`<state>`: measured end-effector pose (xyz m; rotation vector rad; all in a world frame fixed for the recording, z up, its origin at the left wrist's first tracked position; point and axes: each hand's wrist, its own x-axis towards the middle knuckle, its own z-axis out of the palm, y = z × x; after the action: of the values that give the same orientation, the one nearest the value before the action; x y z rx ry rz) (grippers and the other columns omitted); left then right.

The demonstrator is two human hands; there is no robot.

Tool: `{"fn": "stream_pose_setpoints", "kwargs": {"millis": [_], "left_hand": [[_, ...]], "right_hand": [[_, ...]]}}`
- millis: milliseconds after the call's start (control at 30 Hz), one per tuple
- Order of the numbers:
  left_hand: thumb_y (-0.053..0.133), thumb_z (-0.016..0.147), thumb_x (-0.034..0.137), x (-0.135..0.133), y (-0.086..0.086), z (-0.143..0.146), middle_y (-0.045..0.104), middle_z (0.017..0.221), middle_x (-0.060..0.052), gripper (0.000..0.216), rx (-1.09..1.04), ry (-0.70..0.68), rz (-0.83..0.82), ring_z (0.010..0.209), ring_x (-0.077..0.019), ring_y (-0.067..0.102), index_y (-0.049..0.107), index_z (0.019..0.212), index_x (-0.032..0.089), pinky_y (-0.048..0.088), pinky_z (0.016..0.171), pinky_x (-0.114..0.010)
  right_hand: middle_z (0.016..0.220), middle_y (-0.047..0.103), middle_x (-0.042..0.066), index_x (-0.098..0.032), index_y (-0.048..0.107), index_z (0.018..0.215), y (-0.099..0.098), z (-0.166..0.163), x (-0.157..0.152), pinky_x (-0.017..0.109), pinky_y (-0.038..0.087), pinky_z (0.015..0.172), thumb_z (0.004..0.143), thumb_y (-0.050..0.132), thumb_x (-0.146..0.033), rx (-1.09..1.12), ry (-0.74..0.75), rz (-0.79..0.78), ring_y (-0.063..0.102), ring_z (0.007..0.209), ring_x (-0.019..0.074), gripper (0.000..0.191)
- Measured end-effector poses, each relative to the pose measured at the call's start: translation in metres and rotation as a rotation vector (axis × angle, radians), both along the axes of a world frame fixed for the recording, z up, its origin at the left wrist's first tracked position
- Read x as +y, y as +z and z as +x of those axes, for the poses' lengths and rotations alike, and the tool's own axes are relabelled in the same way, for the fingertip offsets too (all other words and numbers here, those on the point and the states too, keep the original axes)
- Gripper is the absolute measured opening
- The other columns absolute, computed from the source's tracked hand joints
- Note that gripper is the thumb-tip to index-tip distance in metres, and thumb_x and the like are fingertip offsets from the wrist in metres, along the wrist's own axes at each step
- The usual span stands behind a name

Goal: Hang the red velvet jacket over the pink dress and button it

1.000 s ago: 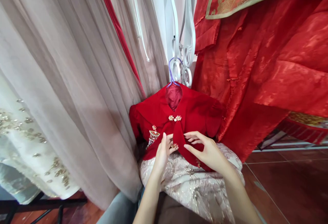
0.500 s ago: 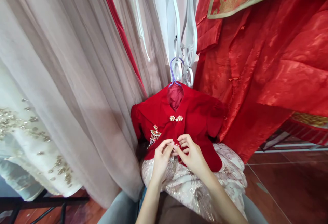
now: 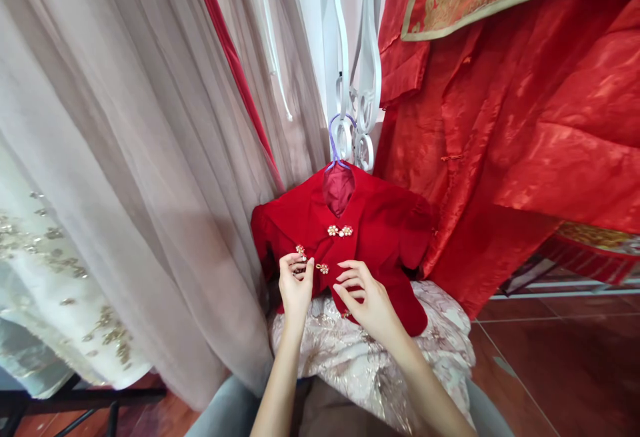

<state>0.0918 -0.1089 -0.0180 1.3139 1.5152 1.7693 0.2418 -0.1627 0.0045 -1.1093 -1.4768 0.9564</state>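
Observation:
A red velvet short-sleeved jacket (image 3: 384, 223) hangs on a purple hanger (image 3: 334, 140). A jewelled flower clasp (image 3: 340, 231) joins its two front edges at the chest. Below, a second flower clasp piece (image 3: 323, 268) sits on the left front panel, apart from the right panel. My left hand (image 3: 296, 287) is just left of that piece, its fingers bent and apart from the thumb, partly covering a tasselled brooch (image 3: 300, 249). My right hand (image 3: 367, 300) hovers over the right panel with loosely curled, spread fingers and nothing in them.
A pale skirt with gold pattern (image 3: 380, 363) lies beneath the jacket. The hanger hooks on a white scrolled metal stand (image 3: 367, 110). Greyish-pink drapes (image 3: 190, 223) hang at left, red satin garments (image 3: 480, 157) at right. A beaded white gown (image 3: 75, 290) is far left.
My hands were together at the lower front edge. They have moved apart, the left one leftwards, and the lower clasp piece between them has come into view on the left panel.

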Motion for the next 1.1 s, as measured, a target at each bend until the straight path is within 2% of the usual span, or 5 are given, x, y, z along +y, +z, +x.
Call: {"fn": "stream_pose_setpoints", "kwargs": {"millis": [133,400,633,967,1100], "left_hand": [[0.067,0.073,0.036,-0.003,-0.002,0.001,0.06,0.085,-0.003,0.032,-0.006,0.005,0.015,0.067,-0.0128,0.062,0.047,0.092,0.02,0.052,0.056,-0.023],[0.063,0.077,0.038,-0.004,-0.005,-0.002,0.061,0.089,-0.005,0.028,-0.036,-0.03,0.009,0.073,-0.0141,0.063,0.049,0.092,0.019,0.054,0.061,-0.025],[0.063,0.078,0.039,-0.006,-0.006,0.004,0.058,0.09,-0.004,0.027,-0.088,-0.058,0.023,0.075,-0.0133,0.061,0.051,0.091,0.02,0.054,0.065,-0.026],[0.055,0.083,0.027,-0.023,-0.017,0.029,0.062,0.112,-0.01,0.024,-0.062,-0.093,0.016,0.103,-0.0187,0.061,0.056,0.106,0.019,0.05,0.09,-0.035],[0.055,0.084,0.034,-0.024,-0.019,0.032,0.064,0.109,-0.01,0.024,-0.11,-0.094,-0.006,0.101,-0.02,0.062,0.06,0.102,0.018,0.051,0.088,-0.035]], "right_hand": [[0.105,0.06,0.008,-0.021,0.054,0.111,-0.004,-0.014,0.005,0.028,0.059,0.068,0.085,0.054,-0.027,-0.041,0.079,0.013,0.066,0.091,0.0174,0.027],[0.109,0.052,0.009,-0.022,0.051,0.118,-0.016,-0.043,0.027,0.036,0.058,0.062,0.083,0.053,-0.017,-0.462,-0.237,0.09,0.066,0.074,0.02,0.036],[0.115,0.043,0.011,-0.022,0.049,0.115,-0.03,-0.045,0.029,0.042,0.056,0.087,0.085,0.049,-0.014,-0.119,-0.298,0.261,0.056,0.107,0.0239,0.032],[0.114,0.047,0.011,-0.019,0.049,0.113,-0.029,-0.047,0.03,0.032,0.058,0.072,0.086,0.048,-0.02,0.03,-0.266,0.176,0.059,0.097,0.0192,0.027],[0.11,0.052,0.011,-0.019,0.051,0.108,-0.028,-0.047,0.029,0.028,0.057,0.065,0.087,0.049,-0.024,0.05,-0.275,0.144,0.06,0.091,0.018,0.021]]}}
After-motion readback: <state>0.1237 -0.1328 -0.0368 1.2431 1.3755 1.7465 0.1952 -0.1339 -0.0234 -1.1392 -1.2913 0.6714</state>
